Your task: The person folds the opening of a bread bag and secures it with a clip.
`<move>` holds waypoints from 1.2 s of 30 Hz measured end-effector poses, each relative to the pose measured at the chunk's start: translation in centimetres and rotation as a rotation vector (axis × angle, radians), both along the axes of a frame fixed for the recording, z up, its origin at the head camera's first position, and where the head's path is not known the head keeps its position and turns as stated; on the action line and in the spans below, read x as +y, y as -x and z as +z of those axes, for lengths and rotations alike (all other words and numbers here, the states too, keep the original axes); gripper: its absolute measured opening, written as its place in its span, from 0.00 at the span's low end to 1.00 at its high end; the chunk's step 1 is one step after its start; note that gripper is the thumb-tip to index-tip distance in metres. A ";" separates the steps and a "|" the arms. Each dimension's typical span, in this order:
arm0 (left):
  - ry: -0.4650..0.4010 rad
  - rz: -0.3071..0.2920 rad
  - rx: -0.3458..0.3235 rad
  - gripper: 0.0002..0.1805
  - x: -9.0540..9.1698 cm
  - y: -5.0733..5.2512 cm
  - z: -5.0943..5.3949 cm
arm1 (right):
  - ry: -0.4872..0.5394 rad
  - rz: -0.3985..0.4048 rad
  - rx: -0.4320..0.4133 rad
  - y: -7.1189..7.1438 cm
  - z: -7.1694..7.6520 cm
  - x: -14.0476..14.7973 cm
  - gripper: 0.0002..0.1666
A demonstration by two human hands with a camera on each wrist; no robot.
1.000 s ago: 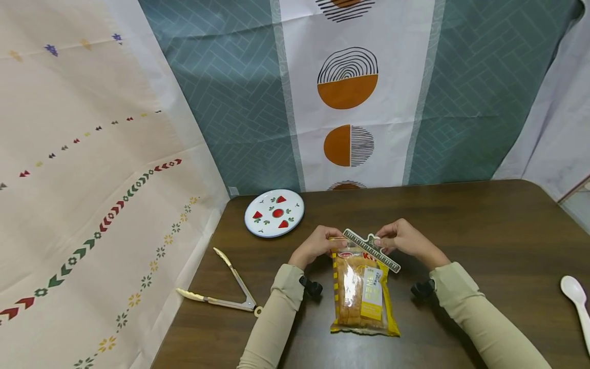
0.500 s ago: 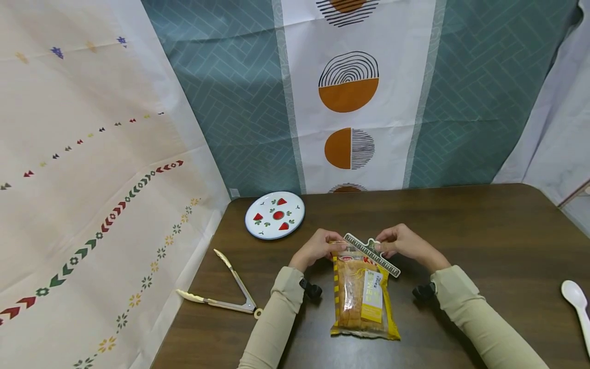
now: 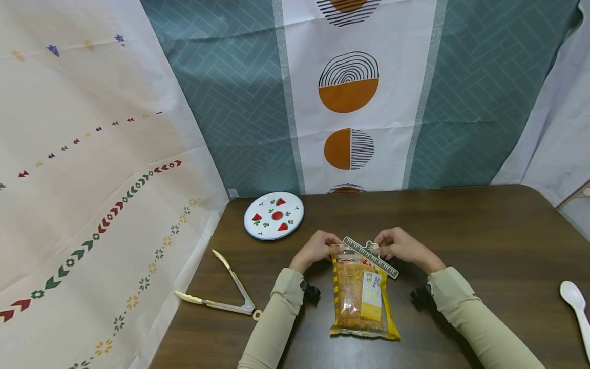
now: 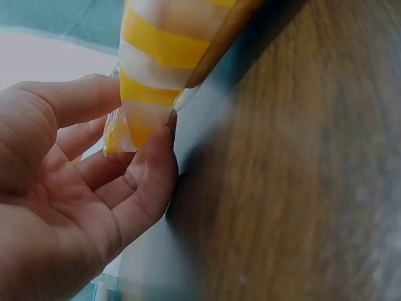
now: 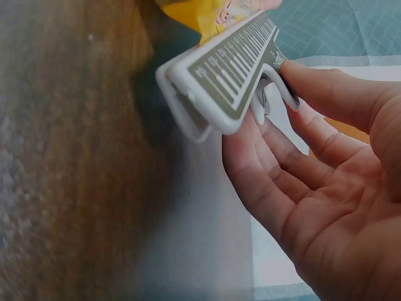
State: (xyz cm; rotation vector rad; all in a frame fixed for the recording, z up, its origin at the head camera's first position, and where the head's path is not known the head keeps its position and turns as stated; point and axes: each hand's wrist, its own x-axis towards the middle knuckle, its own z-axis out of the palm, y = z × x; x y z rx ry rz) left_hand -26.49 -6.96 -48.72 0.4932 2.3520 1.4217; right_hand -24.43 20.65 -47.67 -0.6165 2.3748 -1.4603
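Note:
A yellow-edged clear bag of bread (image 3: 357, 297) lies on the table between the two hands. The left hand (image 3: 318, 250) pinches the bag's top left corner; in the left wrist view the thumb and fingers hold its striped yellow edge (image 4: 160, 56). A green and white ruler-marked clip (image 3: 370, 257) lies slantwise across the bag's top right. By its handle the right hand (image 3: 405, 248) pinches this clip (image 5: 219, 75), thumb on one side and fingers on the other. In the right wrist view the clip's jaws stand slightly apart at the near end.
A white plate with red fruit prints (image 3: 274, 216) stands at the back left. Spread tongs (image 3: 235, 292) lie left of the left forearm. A white spoon (image 3: 574, 297) is at the table's right edge. Printed cloths hang behind and to the left.
The clip and right hand have shifted very slightly left and down in the head view. Both hands keep their hold, and the bag stays in place.

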 end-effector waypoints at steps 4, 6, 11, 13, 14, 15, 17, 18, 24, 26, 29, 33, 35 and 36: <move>0.056 -0.003 0.039 0.05 0.0 0.1 0.2 | -0.037 -0.002 0.026 0.2 -0.2 0.0 0.06; 0.079 -0.005 0.053 0.05 0.0 0.1 0.1 | -0.055 -0.005 0.030 0.3 -0.4 0.0 0.06; 0.101 -0.013 0.075 0.05 0.0 0.0 -0.4 | -0.086 -0.011 0.013 0.1 -0.9 0.1 0.05; 0.099 -0.011 0.080 0.05 0.1 0.0 -0.4 | -0.094 -0.013 0.008 0.1 -0.9 0.2 0.05; 0.100 -0.009 0.083 0.05 0.1 0.0 -0.4 | -0.099 -0.015 0.007 0.1 -0.9 0.2 0.05; 0.101 -0.009 0.086 0.05 0.1 0.0 -0.3 | -0.104 -0.014 0.007 0.1 -0.9 0.2 0.05; 0.100 -0.005 0.083 0.05 0.1 -0.1 -0.2 | -0.112 -0.014 0.003 0.0 -0.9 0.3 0.05; 0.103 -0.003 0.082 0.05 0.1 -0.1 -0.2 | -0.117 -0.015 -0.001 0.0 -0.8 0.3 0.05; 0.126 -0.006 0.072 0.05 0.0 -0.2 -0.1 | -0.126 -0.016 -0.015 -0.3 -0.7 0.2 0.05; 0.134 -0.002 0.070 0.05 0.0 -0.3 -0.1 | -0.126 -0.018 -0.009 -0.4 -0.6 0.1 0.06; 0.144 0.005 0.067 0.05 0.1 -0.3 0.0 | -0.138 -0.022 -0.001 -0.4 -0.4 0.0 0.06; 0.154 0.022 0.075 0.05 0.1 -0.2 0.3 | -0.165 -0.031 0.011 -0.4 -0.2 -0.2 0.08; 0.167 0.029 0.091 0.05 0.1 -0.3 0.5 | -0.176 -0.042 0.016 -0.4 0.0 -0.3 0.08; 0.175 0.031 0.103 0.05 0.0 -0.3 0.6 | -0.182 -0.043 0.029 -0.4 0.1 -0.3 0.09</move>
